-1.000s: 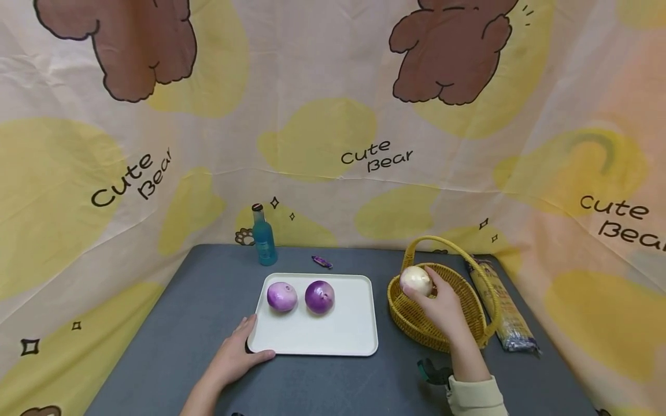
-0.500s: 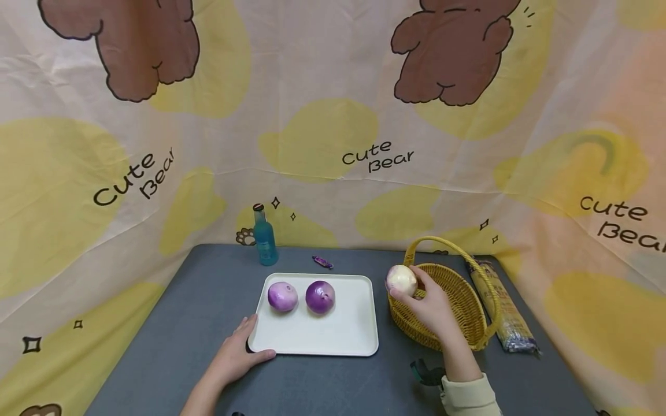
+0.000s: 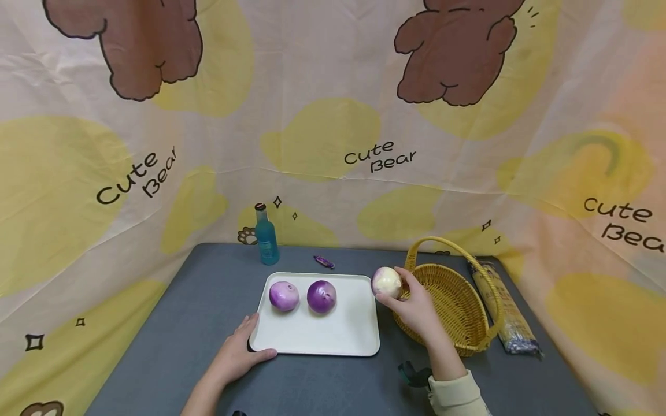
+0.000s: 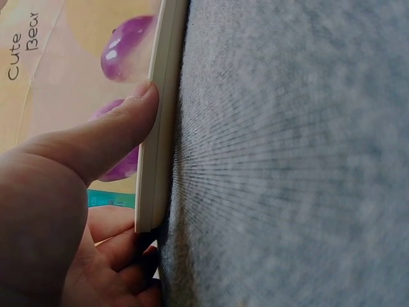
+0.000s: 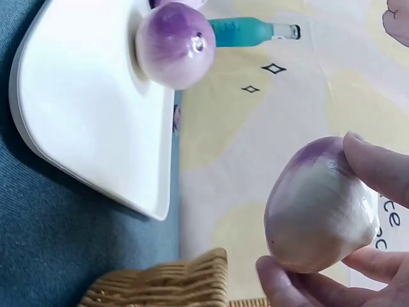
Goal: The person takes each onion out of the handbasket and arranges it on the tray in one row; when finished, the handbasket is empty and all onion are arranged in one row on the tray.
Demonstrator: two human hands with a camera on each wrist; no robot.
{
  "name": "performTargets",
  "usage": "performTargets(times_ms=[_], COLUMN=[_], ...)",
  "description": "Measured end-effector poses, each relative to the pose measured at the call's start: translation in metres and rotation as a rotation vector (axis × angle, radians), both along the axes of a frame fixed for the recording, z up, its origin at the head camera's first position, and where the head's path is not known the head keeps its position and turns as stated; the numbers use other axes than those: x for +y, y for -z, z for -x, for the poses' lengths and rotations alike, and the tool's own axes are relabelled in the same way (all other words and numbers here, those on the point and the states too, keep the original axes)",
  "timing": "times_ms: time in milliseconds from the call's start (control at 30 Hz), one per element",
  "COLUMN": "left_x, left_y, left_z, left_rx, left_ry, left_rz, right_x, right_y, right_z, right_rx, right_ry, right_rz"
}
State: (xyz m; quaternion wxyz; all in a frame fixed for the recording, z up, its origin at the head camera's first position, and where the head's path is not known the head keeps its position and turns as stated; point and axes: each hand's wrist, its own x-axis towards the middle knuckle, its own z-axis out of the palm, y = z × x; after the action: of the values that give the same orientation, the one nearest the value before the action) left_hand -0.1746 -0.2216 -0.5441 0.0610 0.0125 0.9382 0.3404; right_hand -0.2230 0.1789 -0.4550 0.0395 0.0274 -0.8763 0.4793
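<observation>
In the head view my right hand [image 3: 413, 303] grips a glossy white-and-purple onion [image 3: 386, 282] between thumb and fingers, above the right edge of a white tray [image 3: 338, 335]. The right wrist view shows this onion [image 5: 316, 208] held clear of the tray [image 5: 89, 96]. Two more purple onions, a paler left one [image 3: 284, 296] and a darker right one [image 3: 321, 297], sit on the tray's far left part. My left hand [image 3: 236, 352] holds the tray's near left corner. Its thumb [image 4: 121, 131] lies along the rim, and its fingers are at the corner's other side.
A yellow wicker basket [image 3: 458, 289] with a tall handle stands right of the tray. Beyond it lies a long plastic packet [image 3: 507, 312]. A blue bottle [image 3: 267, 237] and a small purple-wrapped candy [image 3: 324, 262] are behind the tray. A printed cloth [image 3: 312, 144] hangs around the table.
My right hand has carried the onion leftward from over the basket to the tray's right edge. My left hand and the two onions on the tray have stayed put.
</observation>
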Motion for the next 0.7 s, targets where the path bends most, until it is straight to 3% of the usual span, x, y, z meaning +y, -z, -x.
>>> performTargets(times_ms=[700], left_x=[0.001], left_y=[0.002], left_z=[0.001], left_rx=[0.003], left_ry=[-0.002], left_rz=[0.006], right_x=[-0.040], right_y=[0.019], right_z=[0.009], right_rx=[0.016], right_ry=[-0.015], right_rz=[0.072])
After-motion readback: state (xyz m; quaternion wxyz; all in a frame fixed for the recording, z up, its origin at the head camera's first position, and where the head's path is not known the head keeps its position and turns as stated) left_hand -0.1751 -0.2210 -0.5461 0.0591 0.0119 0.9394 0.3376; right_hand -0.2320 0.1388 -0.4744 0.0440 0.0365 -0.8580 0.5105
